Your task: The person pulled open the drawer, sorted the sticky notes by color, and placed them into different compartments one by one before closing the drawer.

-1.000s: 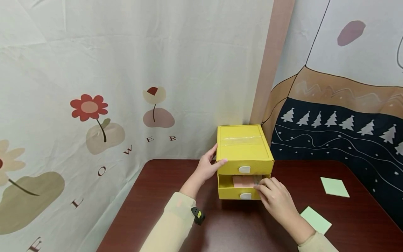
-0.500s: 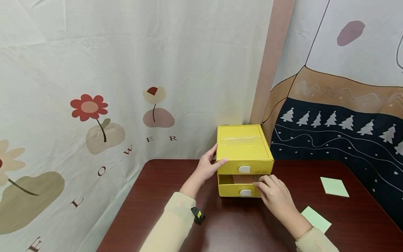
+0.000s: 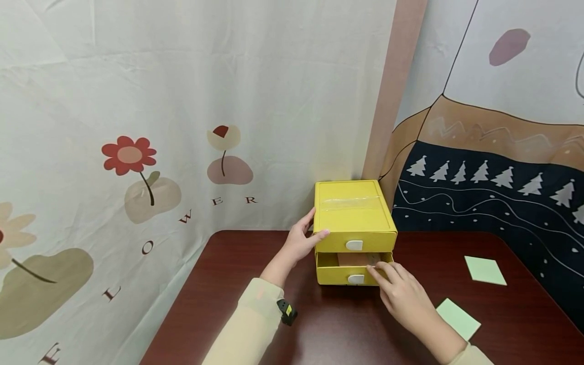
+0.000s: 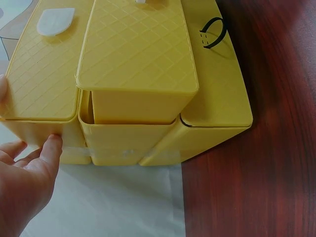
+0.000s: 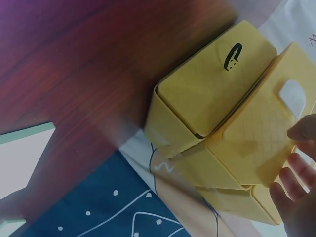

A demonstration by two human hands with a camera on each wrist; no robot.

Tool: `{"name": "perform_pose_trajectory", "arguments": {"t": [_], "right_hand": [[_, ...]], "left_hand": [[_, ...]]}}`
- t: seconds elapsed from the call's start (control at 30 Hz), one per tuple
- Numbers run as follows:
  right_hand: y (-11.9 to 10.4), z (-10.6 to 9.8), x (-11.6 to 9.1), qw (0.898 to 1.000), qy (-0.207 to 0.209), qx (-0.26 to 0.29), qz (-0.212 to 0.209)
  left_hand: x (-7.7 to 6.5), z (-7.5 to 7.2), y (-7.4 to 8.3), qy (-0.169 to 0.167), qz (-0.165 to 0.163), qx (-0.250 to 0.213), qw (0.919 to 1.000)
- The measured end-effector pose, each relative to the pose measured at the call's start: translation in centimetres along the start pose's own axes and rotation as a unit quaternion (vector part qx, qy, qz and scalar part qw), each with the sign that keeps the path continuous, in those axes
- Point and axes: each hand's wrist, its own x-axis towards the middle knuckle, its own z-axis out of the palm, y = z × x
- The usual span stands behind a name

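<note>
A yellow desktop drawer unit [image 3: 351, 208] stands at the back of the dark red table. Its middle drawer [image 3: 334, 276] is pulled partway out, with a white tab on its front and a pinkish flat piece [image 3: 352, 259] inside. My right hand [image 3: 403, 291] pinches the drawer's front rim near the right corner, thumb outside in the right wrist view. My left hand [image 3: 301, 241] rests against the unit's left side, its thumb reaching over the front edge of the top drawer [image 4: 44, 74]. A lower drawer [image 4: 217, 94] with a black loop shows in the left wrist view.
Two pale green square pads, a nearer one [image 3: 458, 318] beside my right forearm and a farther one [image 3: 485, 270], lie on the table's right side. A printed curtain [image 3: 274, 101] hangs right behind the unit.
The middle drawer has slid slightly inward since a second ago. The right hand's fingers have shifted at its rim and the hand sits slightly lower and farther right. The left hand has stayed put.
</note>
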Motion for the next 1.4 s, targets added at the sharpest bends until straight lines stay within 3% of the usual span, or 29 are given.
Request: {"name": "perform_pose_trajectory", "arguments": {"t": [0.13,0.53,1.4], "right_hand": [[-0.2,-0.1,-0.5,1.000,-0.030,-0.007,0.002],[-0.2,1.0,-0.5,0.998,-0.052,-0.030,0.008],[0.7,2.5,0.8,0.997,-0.043,-0.062,0.015]], "left_hand": [[0.0,0.0,0.0,0.000,-0.001,0.002,1.0000],[-0.1,-0.1,0.0,0.001,-0.004,0.016,0.9999],[-0.1,0.1,-0.1,0.003,0.010,-0.002,0.9999]]}}
